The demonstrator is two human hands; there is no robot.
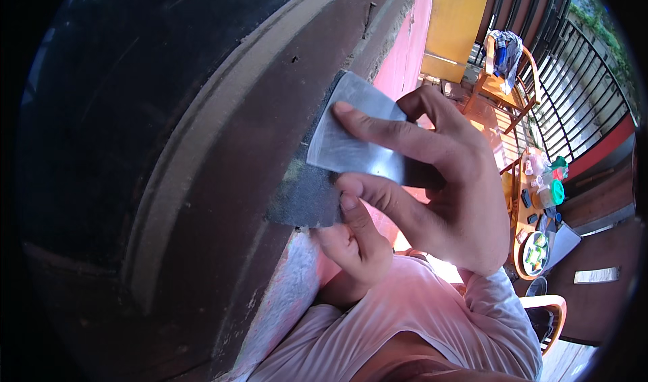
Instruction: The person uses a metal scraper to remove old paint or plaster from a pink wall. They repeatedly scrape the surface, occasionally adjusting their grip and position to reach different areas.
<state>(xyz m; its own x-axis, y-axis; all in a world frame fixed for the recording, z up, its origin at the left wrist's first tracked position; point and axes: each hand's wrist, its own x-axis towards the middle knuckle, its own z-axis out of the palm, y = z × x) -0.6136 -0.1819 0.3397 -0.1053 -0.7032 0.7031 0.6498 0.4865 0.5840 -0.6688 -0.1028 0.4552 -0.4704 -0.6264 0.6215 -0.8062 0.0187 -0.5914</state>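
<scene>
My right hand (455, 179) holds a putty knife with a wide metal blade (354, 128), one finger stretched flat along the blade. Part of a dark handle shows behind the fingers. The blade lies over a dark grey sheet of sandpaper (304, 197), which rests against a dark brown frame (243, 144). Below it, my left hand (362, 247) pinches the sheet's edge between thumb and fingers. The tip of my right thumb meets the left thumb at that edge. The sheet's part beneath the blade is hidden.
A nail (371, 14) sticks out of the frame near the top. Beside the frame runs a pink wall (405, 47). At the right stand a wooden chair (506, 96) with cloth on it, a table (517, 253) with jars and a plate, and a metal railing (582, 88).
</scene>
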